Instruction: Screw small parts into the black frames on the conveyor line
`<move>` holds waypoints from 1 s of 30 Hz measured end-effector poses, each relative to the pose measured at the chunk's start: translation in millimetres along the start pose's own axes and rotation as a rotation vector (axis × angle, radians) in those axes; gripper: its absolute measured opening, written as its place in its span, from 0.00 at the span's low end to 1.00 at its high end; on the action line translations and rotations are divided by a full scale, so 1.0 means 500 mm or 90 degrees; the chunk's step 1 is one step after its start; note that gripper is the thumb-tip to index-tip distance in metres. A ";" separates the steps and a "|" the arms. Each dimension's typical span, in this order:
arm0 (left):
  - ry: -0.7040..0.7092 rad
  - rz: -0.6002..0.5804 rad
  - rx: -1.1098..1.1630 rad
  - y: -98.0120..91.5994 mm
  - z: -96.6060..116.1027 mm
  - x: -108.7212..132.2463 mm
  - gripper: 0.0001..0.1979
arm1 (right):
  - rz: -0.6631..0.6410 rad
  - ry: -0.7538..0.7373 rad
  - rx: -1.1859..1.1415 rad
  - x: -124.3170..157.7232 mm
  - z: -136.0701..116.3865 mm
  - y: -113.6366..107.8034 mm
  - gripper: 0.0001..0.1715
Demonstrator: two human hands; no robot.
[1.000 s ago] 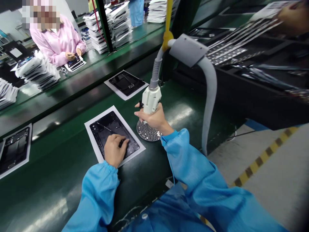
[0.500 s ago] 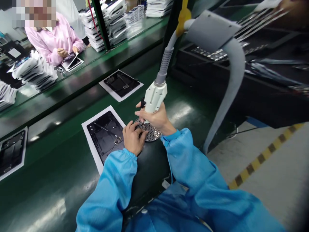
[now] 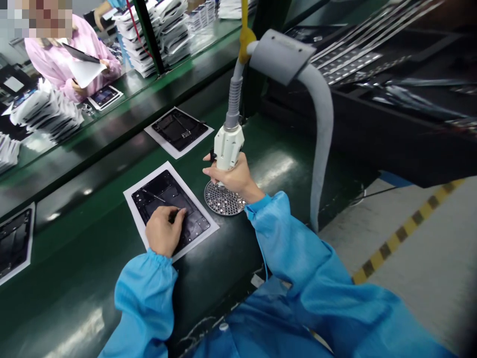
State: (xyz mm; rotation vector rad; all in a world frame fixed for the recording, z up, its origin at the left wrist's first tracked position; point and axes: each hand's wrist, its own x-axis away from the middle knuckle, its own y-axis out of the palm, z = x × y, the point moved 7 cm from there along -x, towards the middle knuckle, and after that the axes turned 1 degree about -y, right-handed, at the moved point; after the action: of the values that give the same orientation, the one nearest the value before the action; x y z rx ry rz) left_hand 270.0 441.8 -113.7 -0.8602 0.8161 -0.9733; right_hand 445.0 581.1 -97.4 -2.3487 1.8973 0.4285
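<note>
My right hand [image 3: 236, 176] is wrapped round a white electric screwdriver [image 3: 228, 144], held upright with a grey hose rising from its top. The tool's lower end is over the far edge of a round perforated plate [image 3: 219, 201] holding small shiny screws. My left hand [image 3: 164, 231] is over the near-left part of a black tablet housing [image 3: 192, 219] lying on a white sheet [image 3: 214, 229]. Its fingers are curled in and the thumb points towards them. Whatever lies between its fingertips is hidden, as is the part of the housing beneath.
Another housing [image 3: 175, 130] on white paper lies further back, and one more [image 3: 15, 243] at the far left. The hose [image 3: 324, 114] hangs to the right. A person in pink [image 3: 80, 35] works across the raised green ledge, beside paper stacks [image 3: 52, 112].
My left hand has moved left from the perforated plate to the tablet housing. My right hand still holds the screwdriver over the plate. Across the ledge, the person has lifted a sheet and a dark panel.
</note>
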 end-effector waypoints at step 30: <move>-0.146 -0.191 0.265 -0.013 -0.080 -0.026 0.09 | -0.016 -0.016 0.012 0.005 0.002 0.004 0.08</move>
State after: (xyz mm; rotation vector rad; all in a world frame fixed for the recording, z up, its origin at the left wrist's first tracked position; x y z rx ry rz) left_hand 228.3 442.4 -122.6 -0.7236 0.2738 -1.2280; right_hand 443.4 578.4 -98.7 -2.3409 1.8517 0.4324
